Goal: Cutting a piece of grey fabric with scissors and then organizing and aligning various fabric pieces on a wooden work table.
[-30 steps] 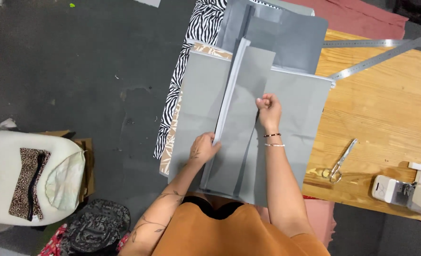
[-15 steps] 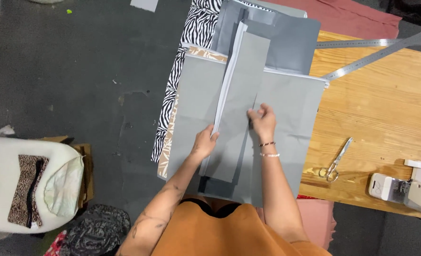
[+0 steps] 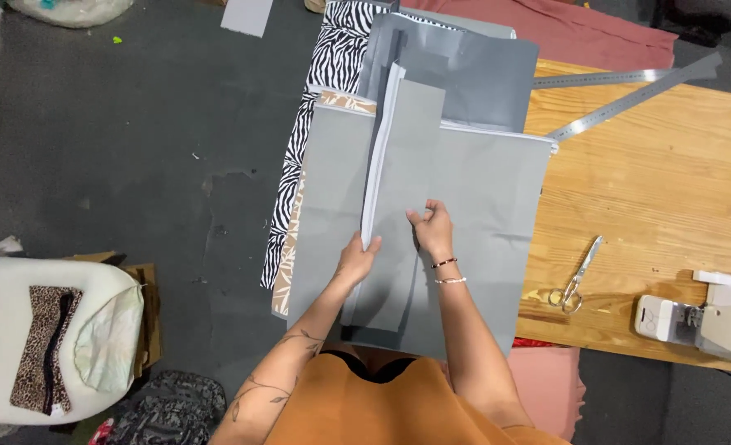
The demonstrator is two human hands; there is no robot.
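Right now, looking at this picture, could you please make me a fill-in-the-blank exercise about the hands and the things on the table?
1. Both hands rest on a long strip of ____ fabric.
2. The left hand pinches the strip's ____ edge.
3. The scissors lie on the bare wooden table, to the ____ of the right hand.
4. The striped black-and-white cloth has a ____ pattern.

Missing words: grey; left; right; zebra

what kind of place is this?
Probably a sewing or tailoring workshop. Both hands handle grey fabric pieces on a wooden table, with scissors, a metal ruler and part of a sewing machine nearby.
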